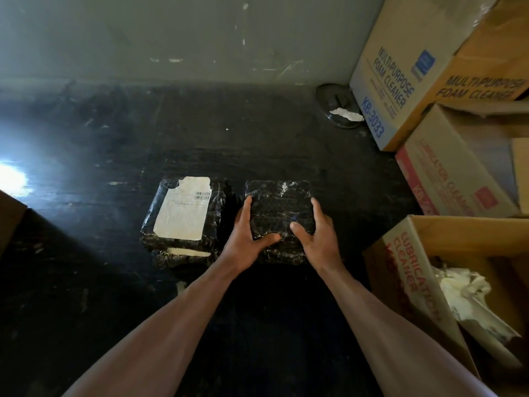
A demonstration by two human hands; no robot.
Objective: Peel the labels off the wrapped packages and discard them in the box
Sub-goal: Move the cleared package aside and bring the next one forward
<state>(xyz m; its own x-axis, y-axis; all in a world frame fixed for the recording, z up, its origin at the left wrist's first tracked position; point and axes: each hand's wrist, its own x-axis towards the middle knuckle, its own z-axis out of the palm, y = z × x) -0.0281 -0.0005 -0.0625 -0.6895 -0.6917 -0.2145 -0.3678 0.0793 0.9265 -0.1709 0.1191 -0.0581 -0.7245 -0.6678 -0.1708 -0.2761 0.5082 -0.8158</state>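
Note:
Two black plastic-wrapped packages lie on the dark floor. The right package (279, 203) has no label on its top face. My left hand (247, 237) grips its left edge and my right hand (316, 237) grips its right edge, thumbs resting on top. The left package (183, 245) carries a white label (183, 209) with a barcode, and it lies on top of another package whose label edge shows below. At the lower right stands an open cardboard box (406, 270) with crumpled white labels (463, 293) inside.
Stacked cardboard boxes (400, 90) marked foam cleaner and lubrication cleaner (446, 179) line the right side. A dark round object with a white scrap (340, 110) lies by the wall. A brown box corner (8, 216) shows at the left edge. Bright glare sits on the floor at left.

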